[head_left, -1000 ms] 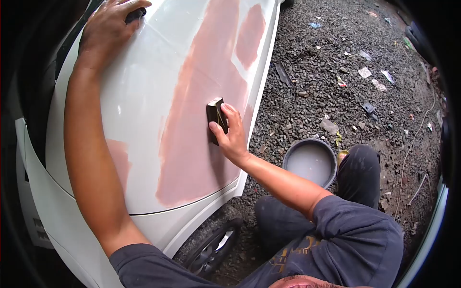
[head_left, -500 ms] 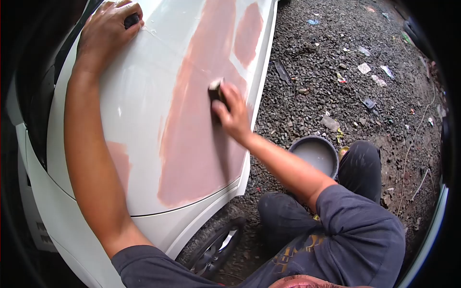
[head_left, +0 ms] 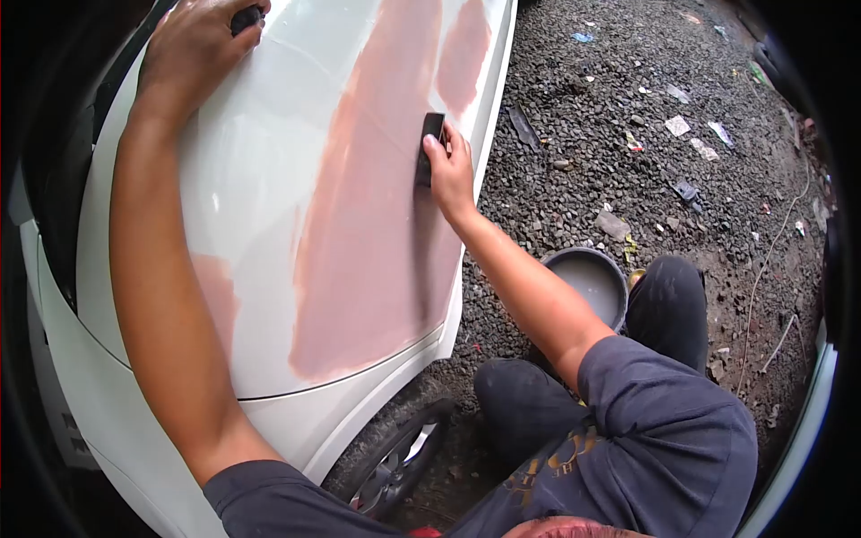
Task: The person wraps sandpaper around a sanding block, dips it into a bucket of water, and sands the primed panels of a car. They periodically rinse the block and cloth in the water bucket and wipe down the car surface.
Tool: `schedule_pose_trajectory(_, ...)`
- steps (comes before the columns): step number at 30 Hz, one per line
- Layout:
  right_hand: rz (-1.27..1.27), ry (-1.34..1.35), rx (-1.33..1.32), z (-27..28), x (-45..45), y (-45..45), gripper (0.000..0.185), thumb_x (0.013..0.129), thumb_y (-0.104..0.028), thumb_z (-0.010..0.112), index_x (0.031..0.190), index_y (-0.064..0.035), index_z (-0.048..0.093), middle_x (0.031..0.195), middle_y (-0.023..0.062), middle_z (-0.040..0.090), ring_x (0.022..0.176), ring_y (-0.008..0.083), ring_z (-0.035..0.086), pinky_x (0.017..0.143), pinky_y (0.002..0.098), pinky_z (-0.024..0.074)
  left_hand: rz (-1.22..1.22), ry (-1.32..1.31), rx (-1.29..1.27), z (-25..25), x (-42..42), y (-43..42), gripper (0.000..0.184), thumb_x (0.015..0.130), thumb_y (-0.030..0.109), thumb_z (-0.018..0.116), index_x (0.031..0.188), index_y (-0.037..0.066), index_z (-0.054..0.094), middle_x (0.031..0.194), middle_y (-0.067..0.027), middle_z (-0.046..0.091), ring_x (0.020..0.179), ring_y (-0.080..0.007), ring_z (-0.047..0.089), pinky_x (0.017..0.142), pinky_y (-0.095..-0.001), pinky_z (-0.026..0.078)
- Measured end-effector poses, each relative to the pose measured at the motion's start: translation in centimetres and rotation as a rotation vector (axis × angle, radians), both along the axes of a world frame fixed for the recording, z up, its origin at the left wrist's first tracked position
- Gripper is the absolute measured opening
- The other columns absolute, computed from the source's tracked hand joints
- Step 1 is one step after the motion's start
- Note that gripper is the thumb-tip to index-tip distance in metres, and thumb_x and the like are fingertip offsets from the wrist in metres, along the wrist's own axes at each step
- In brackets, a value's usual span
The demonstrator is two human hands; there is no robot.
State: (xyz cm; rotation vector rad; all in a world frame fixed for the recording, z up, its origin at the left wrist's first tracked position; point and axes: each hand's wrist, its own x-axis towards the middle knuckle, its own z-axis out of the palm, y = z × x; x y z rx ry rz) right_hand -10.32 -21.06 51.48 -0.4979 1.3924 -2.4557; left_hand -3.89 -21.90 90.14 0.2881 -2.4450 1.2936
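A white car body panel [head_left: 247, 134] fills the left half of the head view, with a large matte pinkish patch [head_left: 368, 233] down its middle. My right hand [head_left: 455, 177] is closed round a dark sanding block [head_left: 434, 127], which rests against the patch near its right edge. Toward the top left, my left hand [head_left: 193, 49] leans on the white surface. Its fingers curl round a small dark lump [head_left: 247, 18], perhaps a sponge; the top of this hand is cut off by the frame.
A bucket of greyish water [head_left: 587, 282] stands on the gravel [head_left: 574, 197] beside my bent knee [head_left: 668, 309]. A car wheel [head_left: 395, 457] lies below the panel. Litter and a thin cord [head_left: 762, 269] lie on the ground to the right.
My right hand has moved up and to the right across the patch with the sanding block, whose dark face now shows. My left hand stays nearly in place with the dark lump.
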Motion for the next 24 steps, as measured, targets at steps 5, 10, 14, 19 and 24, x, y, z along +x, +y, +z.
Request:
schedule_pose_trajectory(5, -0.034, 0.328, 0.041, 1.2, 7.8, 5.2, 0.061, 0.094, -0.031, 0.068, 0.143, 0.0013, 0.049, 0.139, 0.0243, 0.051, 0.129, 0.0392, 0.052, 0.111, 0.0467, 0.0400, -0.033, 0.015, -0.026, -0.8, -0.1, 0.9, 0.010, 0.081, 0.017, 0.071, 0.091, 0.013, 0.072, 0.104, -0.0053, 0.070, 0.113, -0.0300, 0.060, 0.103, -0.0440, 0.047)
schedule_pose_trajectory(10, 0.020, 0.181, 0.032, -2.5, 0.7, 0.5, 0.059, 0.096, -0.033, 0.064, 0.141, 0.0019, 0.050, 0.138, 0.0264, 0.052, 0.129, 0.0412, 0.051, 0.111, 0.0454, 0.0399, -0.047, 0.030, -0.030, -1.6, 0.2, 2.4, 0.013, 0.080, 0.017, 0.071, 0.092, 0.014, 0.074, 0.103, -0.0053, 0.070, 0.111, -0.0300, 0.061, 0.101, -0.0436, 0.048)
schedule_pose_trajectory(14, 0.080, -0.003, -0.067, -2.3, 1.7, 0.0, 0.059, 0.096, -0.031, 0.065, 0.141, 0.0047, 0.051, 0.135, 0.0245, 0.055, 0.128, 0.0384, 0.053, 0.112, 0.0434, 0.0407, -0.066, -0.016, -0.036, -0.2, 0.3, 0.1, 0.016, 0.083, 0.019, 0.070, 0.098, 0.016, 0.074, 0.108, -0.0044, 0.070, 0.114, -0.0288, 0.060, 0.103, -0.0431, 0.047)
schedule_pose_trajectory(19, -0.009, 0.402, 0.027, -1.5, 7.6, 5.4, 0.061, 0.094, -0.031, 0.068, 0.141, 0.0007, 0.048, 0.131, 0.0256, 0.054, 0.125, 0.0429, 0.053, 0.108, 0.0471, 0.0418, -0.086, -0.070, -0.048, 0.6, 0.3, -1.9, 0.020, 0.087, 0.021, 0.068, 0.106, 0.017, 0.073, 0.114, -0.0034, 0.069, 0.117, -0.0272, 0.060, 0.105, -0.0424, 0.046)
schedule_pose_trajectory(24, 0.143, -0.228, -0.058, -1.8, -0.6, 0.2, 0.058, 0.096, -0.031, 0.067, 0.139, 0.0042, 0.051, 0.131, 0.0234, 0.057, 0.117, 0.0323, 0.061, 0.101, 0.0423, 0.0479, -0.174, -0.143, 0.044, 2.4, 0.9, -5.6, 0.024, 0.091, 0.023, 0.066, 0.113, 0.019, 0.072, 0.120, -0.0023, 0.069, 0.120, -0.0257, 0.059, 0.107, -0.0418, 0.045)
